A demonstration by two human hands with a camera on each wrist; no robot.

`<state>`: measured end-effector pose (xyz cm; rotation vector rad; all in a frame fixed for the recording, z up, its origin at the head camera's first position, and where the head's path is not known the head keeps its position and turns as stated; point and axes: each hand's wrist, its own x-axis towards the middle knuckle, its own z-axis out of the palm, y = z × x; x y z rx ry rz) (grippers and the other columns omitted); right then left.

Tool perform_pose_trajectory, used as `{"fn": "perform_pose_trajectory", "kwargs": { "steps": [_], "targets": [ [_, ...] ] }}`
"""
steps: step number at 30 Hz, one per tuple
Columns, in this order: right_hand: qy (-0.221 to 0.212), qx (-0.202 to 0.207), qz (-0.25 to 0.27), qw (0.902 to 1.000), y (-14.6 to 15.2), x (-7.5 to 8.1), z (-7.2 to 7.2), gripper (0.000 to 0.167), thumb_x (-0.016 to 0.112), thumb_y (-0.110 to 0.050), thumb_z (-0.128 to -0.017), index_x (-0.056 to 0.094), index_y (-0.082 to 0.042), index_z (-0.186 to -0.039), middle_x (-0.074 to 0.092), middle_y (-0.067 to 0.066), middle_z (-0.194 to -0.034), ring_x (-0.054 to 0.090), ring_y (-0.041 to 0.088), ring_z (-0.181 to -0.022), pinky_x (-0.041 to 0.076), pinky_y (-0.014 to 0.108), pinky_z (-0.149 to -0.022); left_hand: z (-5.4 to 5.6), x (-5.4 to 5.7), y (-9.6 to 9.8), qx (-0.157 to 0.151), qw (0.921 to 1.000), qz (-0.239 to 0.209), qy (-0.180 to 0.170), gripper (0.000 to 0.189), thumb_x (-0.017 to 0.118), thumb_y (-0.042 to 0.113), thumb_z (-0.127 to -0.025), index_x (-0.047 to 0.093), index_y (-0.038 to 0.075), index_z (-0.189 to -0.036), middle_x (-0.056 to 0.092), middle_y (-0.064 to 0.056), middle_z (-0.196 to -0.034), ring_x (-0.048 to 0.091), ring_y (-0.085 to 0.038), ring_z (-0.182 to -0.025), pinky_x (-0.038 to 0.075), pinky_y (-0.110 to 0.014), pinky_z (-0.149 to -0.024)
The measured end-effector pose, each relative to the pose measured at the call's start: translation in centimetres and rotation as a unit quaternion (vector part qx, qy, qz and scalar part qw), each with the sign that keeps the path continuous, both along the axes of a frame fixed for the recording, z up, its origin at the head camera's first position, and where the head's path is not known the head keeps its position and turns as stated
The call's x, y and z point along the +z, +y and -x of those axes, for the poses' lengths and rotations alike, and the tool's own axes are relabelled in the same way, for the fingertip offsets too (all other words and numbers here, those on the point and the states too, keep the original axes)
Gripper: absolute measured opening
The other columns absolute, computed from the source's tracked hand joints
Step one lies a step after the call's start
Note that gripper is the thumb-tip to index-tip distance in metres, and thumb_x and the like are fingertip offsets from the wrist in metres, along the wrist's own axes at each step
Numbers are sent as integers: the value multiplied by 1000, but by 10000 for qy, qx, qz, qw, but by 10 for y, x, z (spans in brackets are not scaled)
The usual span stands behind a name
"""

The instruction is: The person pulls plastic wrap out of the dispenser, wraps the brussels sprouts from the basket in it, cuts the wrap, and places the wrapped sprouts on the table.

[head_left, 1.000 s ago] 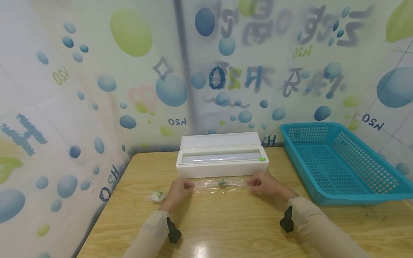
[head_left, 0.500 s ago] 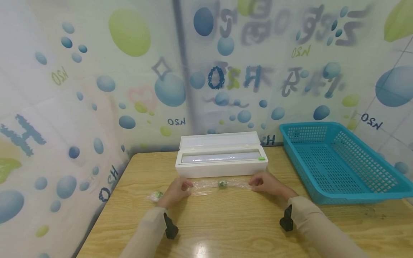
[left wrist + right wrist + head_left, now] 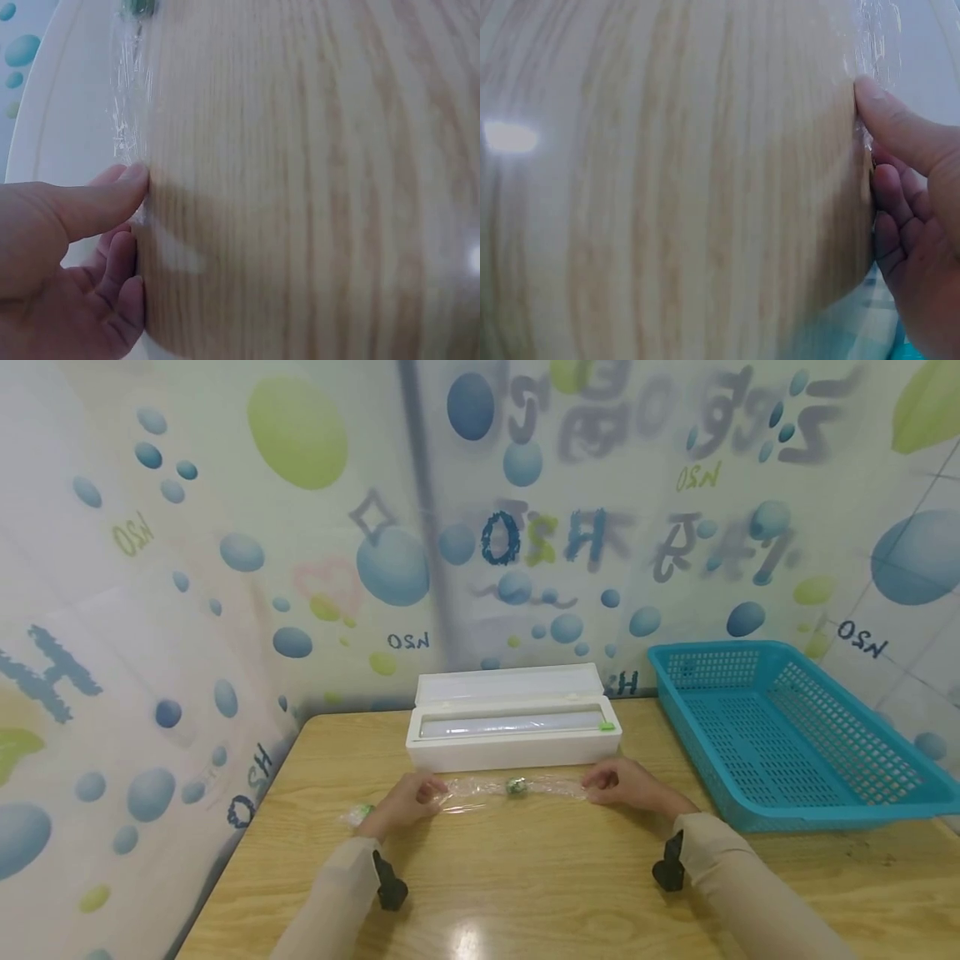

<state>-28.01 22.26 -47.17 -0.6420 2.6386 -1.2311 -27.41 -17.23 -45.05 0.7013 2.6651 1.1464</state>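
A strip of clear plastic wrap (image 3: 465, 795) stretches between the two hands, close over the wooden table. Around its middle it is gathered about a small green item (image 3: 517, 787), whose kind I cannot tell. My left hand (image 3: 411, 800) pinches the wrap's left end; in the left wrist view the thumb (image 3: 112, 196) presses on the crumpled film. The right end is pinched by my right hand (image 3: 624, 783), with thumb (image 3: 892, 120) against the fingers in the right wrist view. Just behind the wrap stands a long white box (image 3: 513, 755), lid raised, holding a roll of film (image 3: 510, 724).
Left of my left wrist lies a small wrapped green bundle (image 3: 358, 815), partly hidden by the arm. A blue-green plastic basket (image 3: 701, 760) stands at the right. On the box's right front edge sits a bright green slider (image 3: 607, 727). A patterned wall covering rises behind the table (image 3: 480, 868).
The wrap has drawn together into a narrower strip around the green item, mainly on its right side. My left hand has shifted slightly left; the right has barely moved.
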Motion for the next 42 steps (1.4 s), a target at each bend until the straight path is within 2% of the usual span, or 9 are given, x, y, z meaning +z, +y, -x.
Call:
{"fn": "perform_pose_trajectory", "kwargs": {
  "steps": [6,13,16,20,23,26,32,36,42],
  "targets": [
    [-95,38,-34,9999,-1,7,-3,24,70,-8,-79,66,0,-101,58,4,-86,50,17,-79,45,28,-67,-4,3,-2,-59,10000,33,8,19,63,1,-83,60,-1,-102,53,-22,-105,54,-36,-95,45,-49,-81],
    [90,-364,-274,9989,-11,23,-5,22,67,-5,-81,65,0,-102,61,3,-87,52,16,-79,45,31,-69,-8,13,18,900,9928,-149,770,7,65,2,-83,67,2,-90,59,-9,-92,57,-23,-81,50,-34,-68],
    [424,-215,-304,9984,-26,30,-4,19,65,-5,-82,66,0,-101,62,5,-89,55,17,-81,47,32,-71,-11,17,40,792,9915,-368,969,5,65,1,-82,66,1,-86,62,-7,-82,58,-18,-70,49,-28,-60],
    [773,-20,-183,9968,-52,33,-2,19,65,-6,-82,66,0,-99,64,8,-94,57,21,-86,48,37,-75,-16,13,71,582,9944,-770,424,10,63,3,-84,65,-3,-91,61,-8,-76,57,-14,-61,48,-24,-52],
    [970,120,-168,9951,-71,31,0,19,67,-8,-82,67,-2,-99,65,8,-98,57,24,-92,46,40,-81,-18,6,89,722,9920,-1028,-87,15,62,3,-85,63,-6,-97,59,-9,-74,58,-15,-58,49,-25,-49],
    [1095,309,-150,9934,-85,27,3,22,68,-9,-81,67,-1,-101,65,9,-101,57,27,-97,44,43,-86,-20,0,100,940,9882,-1207,-121,17,62,-1,-82,61,-9,-98,60,-12,-73,59,-17,-58,49,-25,-48],
    [605,315,-130,9976,-96,21,9,27,67,-9,-83,63,-2,-109,62,9,-109,53,27,-107,38,45,-95,-17,-4,105,1030,9869,-1227,170,21,62,-7,-78,60,-11,-99,63,-17,-78,61,-20,-64,49,-23,-52],
    [304,323,-136,9989,-97,21,12,25,65,-10,-84,63,-1,-108,62,10,-108,55,27,-103,42,43,-91,-14,-1,106,1004,9871,-1245,-49,23,61,-7,-78,58,-11,-101,63,-19,-82,62,-25,-66,50,-24,-53],
    [-76,415,-242,9988,-96,25,15,14,66,-12,-84,68,-2,-94,67,4,-89,59,17,-84,48,35,-78,-9,-1,110,730,9864,-1374,-532,28,60,-8,-78,56,-9,-106,62,-21,-91,62,-23,-72,52,-27,-57]
  ]
}}
